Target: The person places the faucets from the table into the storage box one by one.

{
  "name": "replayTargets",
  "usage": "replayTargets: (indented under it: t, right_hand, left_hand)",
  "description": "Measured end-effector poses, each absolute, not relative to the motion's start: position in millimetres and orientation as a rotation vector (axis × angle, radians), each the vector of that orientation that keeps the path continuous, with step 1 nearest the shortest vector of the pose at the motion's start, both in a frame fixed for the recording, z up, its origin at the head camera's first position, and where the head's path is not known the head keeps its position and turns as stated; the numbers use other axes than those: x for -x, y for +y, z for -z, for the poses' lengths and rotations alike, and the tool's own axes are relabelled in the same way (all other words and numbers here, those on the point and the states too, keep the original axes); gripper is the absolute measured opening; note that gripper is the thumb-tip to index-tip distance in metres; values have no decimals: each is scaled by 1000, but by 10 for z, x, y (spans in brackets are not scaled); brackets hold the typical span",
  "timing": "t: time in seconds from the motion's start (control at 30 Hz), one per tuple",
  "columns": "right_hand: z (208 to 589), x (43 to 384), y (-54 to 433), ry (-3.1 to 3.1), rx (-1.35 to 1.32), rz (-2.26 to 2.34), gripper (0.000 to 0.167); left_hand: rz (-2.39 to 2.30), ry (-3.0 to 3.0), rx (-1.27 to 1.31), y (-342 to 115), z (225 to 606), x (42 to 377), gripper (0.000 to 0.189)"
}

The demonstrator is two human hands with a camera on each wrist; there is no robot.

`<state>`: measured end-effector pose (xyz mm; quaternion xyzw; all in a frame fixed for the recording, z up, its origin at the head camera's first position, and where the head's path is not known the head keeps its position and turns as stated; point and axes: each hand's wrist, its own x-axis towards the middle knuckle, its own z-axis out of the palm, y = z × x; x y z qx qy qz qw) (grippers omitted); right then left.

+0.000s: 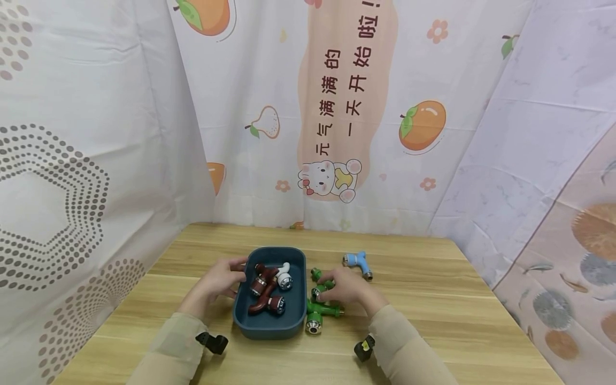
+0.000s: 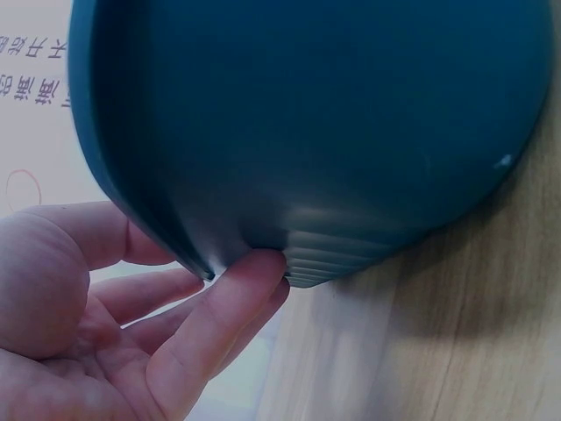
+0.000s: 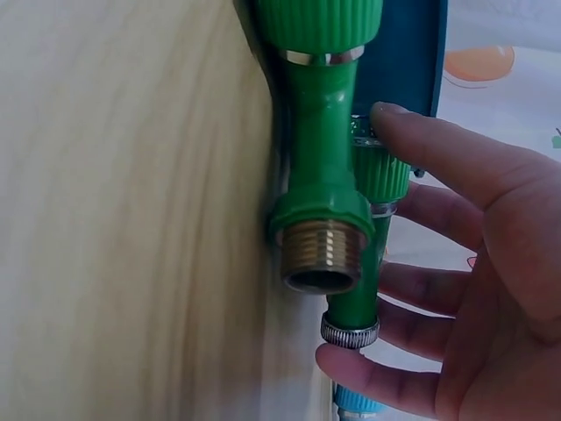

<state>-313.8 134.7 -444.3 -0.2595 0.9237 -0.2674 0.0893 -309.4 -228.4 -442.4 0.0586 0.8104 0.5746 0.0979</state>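
Observation:
A dark blue-green plastic bin (image 1: 271, 332) stands in the middle of the table. My left hand (image 1: 218, 278) grips its left rim, thumb over the edge and fingertips on the outer wall (image 2: 254, 193). To the bin's right, my right hand (image 1: 346, 289) holds a green tap (image 3: 381, 180) with a chrome cap. The thumb is on the cap and the fingers lie along the far side. Closer to me lies a second green tap (image 1: 332, 309), with a brass threaded end (image 3: 321, 254). Inside the bin are brown taps (image 1: 262, 305) and a white one (image 1: 285, 279).
A light blue tap (image 1: 360, 262) lies farther back on the right. The wood-grain table (image 1: 433, 299) reaches back to printed curtains (image 1: 260, 176), which hang behind and along both sides. A small black camera is strapped to each wrist.

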Motion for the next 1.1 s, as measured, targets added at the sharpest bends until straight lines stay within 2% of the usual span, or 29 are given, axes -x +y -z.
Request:
replayTargets:
  t: [0.4,0.8,1.1]
  right_hand:
    - [4358,3137,1440,2794,800,861,47]
    - [4240,3168,1501,2818,902,925,34]
    - [4132,3135,1568,2795,916,1008,39]
  left_hand:
    - [-1696,2397,-169,-2280,4411,3088,57]
    - [-1697,2413,-158,-2276,4399,3080,57]
    - [-1703,2406,-158,-2281,4401,3081,56]
